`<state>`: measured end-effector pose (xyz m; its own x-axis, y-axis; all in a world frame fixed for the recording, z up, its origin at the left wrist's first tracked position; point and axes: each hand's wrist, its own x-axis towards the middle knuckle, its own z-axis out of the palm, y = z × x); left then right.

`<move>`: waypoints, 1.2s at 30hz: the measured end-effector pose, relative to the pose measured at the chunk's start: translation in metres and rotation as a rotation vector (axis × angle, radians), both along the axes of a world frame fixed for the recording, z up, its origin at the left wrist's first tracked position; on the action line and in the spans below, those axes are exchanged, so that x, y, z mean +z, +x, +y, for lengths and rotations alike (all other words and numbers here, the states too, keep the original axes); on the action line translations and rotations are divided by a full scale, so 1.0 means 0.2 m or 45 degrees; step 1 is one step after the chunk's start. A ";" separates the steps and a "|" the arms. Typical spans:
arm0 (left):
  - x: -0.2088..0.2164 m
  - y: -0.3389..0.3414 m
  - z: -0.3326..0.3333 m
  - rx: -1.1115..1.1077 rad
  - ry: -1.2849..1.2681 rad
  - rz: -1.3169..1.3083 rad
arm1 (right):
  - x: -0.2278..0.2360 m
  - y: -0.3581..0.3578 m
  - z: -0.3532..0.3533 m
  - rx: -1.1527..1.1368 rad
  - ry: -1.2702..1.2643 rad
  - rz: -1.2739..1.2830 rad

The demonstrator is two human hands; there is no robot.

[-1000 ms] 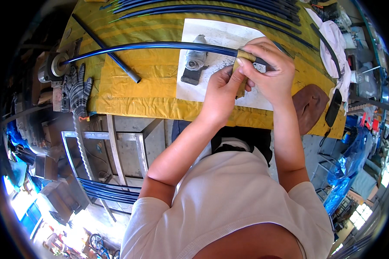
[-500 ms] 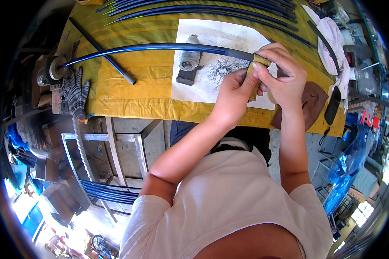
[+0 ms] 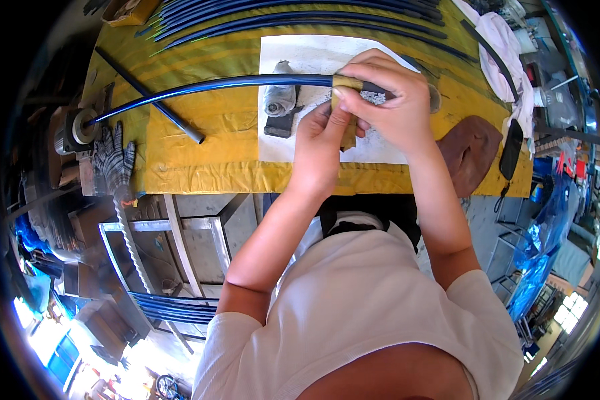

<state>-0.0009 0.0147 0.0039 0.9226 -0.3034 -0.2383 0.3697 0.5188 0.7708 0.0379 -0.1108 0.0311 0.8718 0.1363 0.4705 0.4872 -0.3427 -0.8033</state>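
A long glossy blue rod [image 3: 213,82] runs across the table, its left end in a round metal chuck [image 3: 80,128]. Around the rod near its right end goes a tan strip of sandpaper [image 3: 347,83]. My right hand [image 3: 400,100] pinches the strip against the rod, fingers over the top and thumb in front. Just below, my left hand [image 3: 320,140] is closed on the strip's hanging part, thumb pressed to it. The rod's dark tip shows under my right palm. Beneath lies white paper [image 3: 268,148] with a grey wrapped roll [image 3: 281,93] and a dark block [image 3: 278,127].
Several blue rods [image 3: 300,19] lie along the table's far side. A loose dark rod [image 3: 173,119] crosses under the blue one. A striped glove [image 3: 117,160] lies by the chuck; a brown cloth [image 3: 472,150] and a white cloth [image 3: 503,63] are at right.
Both hands have slid left along the rod with the sandpaper, baring its dark tip on the right. The whole view has shifted slightly too.
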 end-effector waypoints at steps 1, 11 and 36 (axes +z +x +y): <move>-0.01 0.00 0.00 0.006 0.013 0.005 | -0.01 0.00 0.00 0.007 0.001 -0.015; -0.01 -0.03 -0.13 -0.063 -0.015 0.032 | -0.03 -0.06 -0.15 -0.047 -0.014 0.060; 0.01 -0.21 -0.23 -0.183 0.428 -0.389 | 0.15 -0.48 -0.72 -0.714 0.017 0.345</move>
<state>-0.0429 -0.0318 0.0054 0.9199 -0.3859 -0.0695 0.1498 0.1821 0.9718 -0.0578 -0.2548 0.0607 0.8975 -0.3815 0.2211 0.0140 -0.4765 -0.8790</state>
